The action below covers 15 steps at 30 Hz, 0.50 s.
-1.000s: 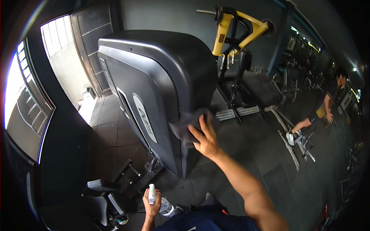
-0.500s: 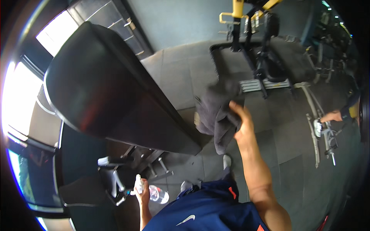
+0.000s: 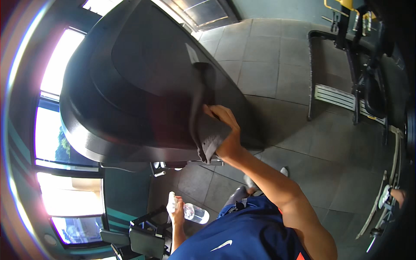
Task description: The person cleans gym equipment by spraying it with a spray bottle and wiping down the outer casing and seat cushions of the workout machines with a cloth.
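My left hand (image 3: pixel 176 213) is closed around the neck of a spray bottle (image 3: pixel 197 214) with a white trigger head and a clear body, held low at my left side. My right arm reaches forward and to the left. The right hand (image 3: pixel 229 132) grips a dark grey cloth (image 3: pixel 213 133) against the side of a big black machine casing (image 3: pixel 143 82). Part of the cloth stretches up along the casing, while a lower end hangs beside the wrist. The right fingers are partly hidden by the cloth.
A yellow and black exercise machine (image 3: pixel 357 60) stands at the far right on grey floor tiles (image 3: pixel 260 47). Bright windows (image 3: pixel 69 143) line the left wall. Padded gym equipment (image 3: pixel 147 242) sits at the lower left. Another person's leg and shoe (image 3: pixel 384 197) show at the right edge.
My right hand has brought the cloth leftward from open air onto the black casing. The casing now fills more of the view. The left hand still holds the spray bottle.
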### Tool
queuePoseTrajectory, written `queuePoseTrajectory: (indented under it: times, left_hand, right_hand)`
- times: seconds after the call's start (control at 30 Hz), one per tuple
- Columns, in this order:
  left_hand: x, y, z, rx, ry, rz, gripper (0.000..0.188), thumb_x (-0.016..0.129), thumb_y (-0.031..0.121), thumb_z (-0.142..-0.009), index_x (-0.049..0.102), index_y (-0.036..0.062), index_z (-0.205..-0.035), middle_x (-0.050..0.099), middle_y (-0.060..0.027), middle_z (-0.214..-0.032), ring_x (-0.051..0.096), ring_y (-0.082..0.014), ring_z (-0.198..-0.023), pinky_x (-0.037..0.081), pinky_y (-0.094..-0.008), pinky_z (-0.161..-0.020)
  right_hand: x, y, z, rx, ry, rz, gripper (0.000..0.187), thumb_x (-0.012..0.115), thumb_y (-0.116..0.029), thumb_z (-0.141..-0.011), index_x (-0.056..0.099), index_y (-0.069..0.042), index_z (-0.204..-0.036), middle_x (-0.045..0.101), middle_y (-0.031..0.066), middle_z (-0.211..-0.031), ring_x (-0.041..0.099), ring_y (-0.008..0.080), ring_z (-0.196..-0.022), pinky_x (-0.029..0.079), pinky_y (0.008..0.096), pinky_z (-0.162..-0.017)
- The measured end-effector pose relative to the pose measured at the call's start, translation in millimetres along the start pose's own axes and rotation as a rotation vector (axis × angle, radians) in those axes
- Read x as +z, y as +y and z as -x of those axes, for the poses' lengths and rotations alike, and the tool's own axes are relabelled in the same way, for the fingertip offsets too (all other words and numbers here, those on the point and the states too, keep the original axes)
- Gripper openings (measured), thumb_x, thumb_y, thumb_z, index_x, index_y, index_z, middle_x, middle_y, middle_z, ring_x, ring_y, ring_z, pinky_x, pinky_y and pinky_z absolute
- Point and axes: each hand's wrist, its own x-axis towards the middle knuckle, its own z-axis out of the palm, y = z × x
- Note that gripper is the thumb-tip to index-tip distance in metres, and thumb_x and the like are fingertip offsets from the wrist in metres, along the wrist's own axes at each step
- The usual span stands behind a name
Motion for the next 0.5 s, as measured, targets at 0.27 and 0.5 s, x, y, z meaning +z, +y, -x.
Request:
queuePoseTrajectory:
  times: [0.27,0.5]
  left_hand:
    - [2.2,15.8,-2.3,-0.063,-0.087,-0.049,0.014,0.065,0.012,-0.097,0.063,0.0033,-0.108,0.06,-0.0019,-0.089,0.058,-0.0101,-0.077,0.052,-0.0275,-0.069]
    - [-14.4,12.6,-20.1,-0.115,-0.082,-0.06,0.028,0.069,0.02,-0.096,0.062,0.0046,-0.119,0.064,-0.0046,-0.108,0.061,-0.0151,-0.097,0.055,-0.0338,-0.084]
  right_hand:
    - [57.7,-145.8,-105.9,-0.504,0.243,-0.019,0.058,0.061,-0.051,-0.088,0.061,-0.008,-0.127,0.045,0.0283,-0.143,0.026,0.053,-0.143,0.019,0.0704,-0.112]
    - [37.9,-49.9,34.7,-0.355,0.186,0.005,0.059,0.058,-0.04,-0.087,0.061,-0.003,-0.133,0.054,0.0178,-0.138,0.027,0.0416,-0.148,0.019,0.0624,-0.117]
